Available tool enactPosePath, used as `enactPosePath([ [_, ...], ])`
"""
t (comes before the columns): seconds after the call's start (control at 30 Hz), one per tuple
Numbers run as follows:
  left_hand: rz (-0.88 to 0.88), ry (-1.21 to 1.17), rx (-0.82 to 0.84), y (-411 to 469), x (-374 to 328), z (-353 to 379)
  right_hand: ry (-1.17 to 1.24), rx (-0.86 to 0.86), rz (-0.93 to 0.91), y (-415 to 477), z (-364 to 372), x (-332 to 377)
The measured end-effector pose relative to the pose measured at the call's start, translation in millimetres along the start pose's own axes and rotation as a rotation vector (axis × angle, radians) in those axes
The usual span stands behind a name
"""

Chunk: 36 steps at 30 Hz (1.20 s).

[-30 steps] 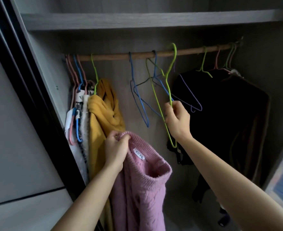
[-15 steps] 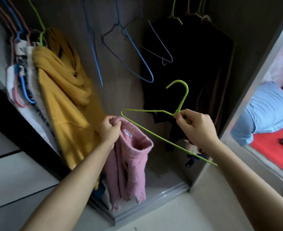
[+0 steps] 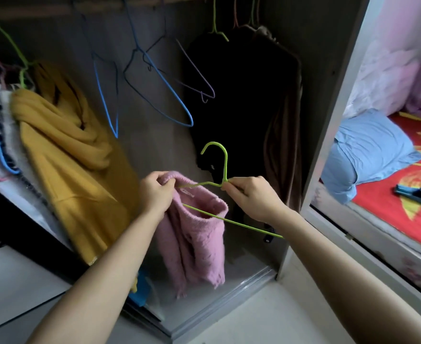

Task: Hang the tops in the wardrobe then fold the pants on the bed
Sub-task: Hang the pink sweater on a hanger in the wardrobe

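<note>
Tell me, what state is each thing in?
Pink sweater, dangling, collar gripped by left hand.
Green hanger, pinched at its neck by right hand, one end in the collar.
Yellow top, hanging on a hanger.
Blue hanger, hanging empty.

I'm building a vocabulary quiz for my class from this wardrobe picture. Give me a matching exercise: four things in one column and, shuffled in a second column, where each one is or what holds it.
Things
1. pink sweater
2. loose green hanger
3. yellow top
4. blue pillow

Places
A. lies on the bed
B. gripped at its collar by the left hand
C. hangs at the left of the wardrobe
D. pinched below its hook by the right hand

Pairs: 1-B, 2-D, 3-C, 4-A
</note>
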State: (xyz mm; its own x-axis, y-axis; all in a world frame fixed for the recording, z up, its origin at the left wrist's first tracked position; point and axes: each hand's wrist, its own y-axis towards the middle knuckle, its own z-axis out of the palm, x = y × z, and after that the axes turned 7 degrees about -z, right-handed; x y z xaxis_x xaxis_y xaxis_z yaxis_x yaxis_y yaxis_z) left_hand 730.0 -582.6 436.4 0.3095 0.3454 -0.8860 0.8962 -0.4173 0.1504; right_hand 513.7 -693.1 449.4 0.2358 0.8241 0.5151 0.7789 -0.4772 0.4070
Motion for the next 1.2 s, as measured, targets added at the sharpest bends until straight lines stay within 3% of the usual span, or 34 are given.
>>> enactPosePath([
  [0.17, 0.131, 0.037, -0.007, 9, -24, -25, -0.023, 0.261, -0.059, 2, -12, 1],
  [0.37, 0.201, 0.103, -0.082, 20, -34, -35, 0.017, -0.085, -0.137, 10, -44, 23],
  [0.53, 0.203, 0.104, -0.087, 21, -43, -39, 0.085, -0.089, -0.133, 5, -55, 32],
  [0.63, 0.225, 0.014, 0.040, 5, -65, -28, -0.037, 0.019, -0.090, 15, -25, 27],
  [0.7, 0.192, -0.123, 0.141, -4, -78, -18, 0.012, 0.051, -0.026, 20, 6, 25],
  [0.8, 0.025, -0.384, 0.220, -4, -86, -18, 0.130, -0.122, 0.040, 25, 31, 21],
  [0.9, 0.021, -0.351, 0.350, -7, -88, -28, 0.225, -0.287, 0.092, 30, 34, 18],
  [1.0, 0.183, -0.261, 0.549, -11, -93, -42, 0.338, -0.422, 0.025, 35, 31, 24],
  [1.03, 0.280, -0.220, 0.540, -8, -96, -48, 0.367, -0.444, -0.014, 37, 28, 28],
  [1.13, 0.774, 0.293, 0.126, 26, -106, -62, 0.430, -0.489, -0.082, 45, 20, 42],
  [1.2, 0.903, 0.576, 0.032, 46, -107, -65, 0.478, -0.519, -0.114, 49, 16, 52],
])
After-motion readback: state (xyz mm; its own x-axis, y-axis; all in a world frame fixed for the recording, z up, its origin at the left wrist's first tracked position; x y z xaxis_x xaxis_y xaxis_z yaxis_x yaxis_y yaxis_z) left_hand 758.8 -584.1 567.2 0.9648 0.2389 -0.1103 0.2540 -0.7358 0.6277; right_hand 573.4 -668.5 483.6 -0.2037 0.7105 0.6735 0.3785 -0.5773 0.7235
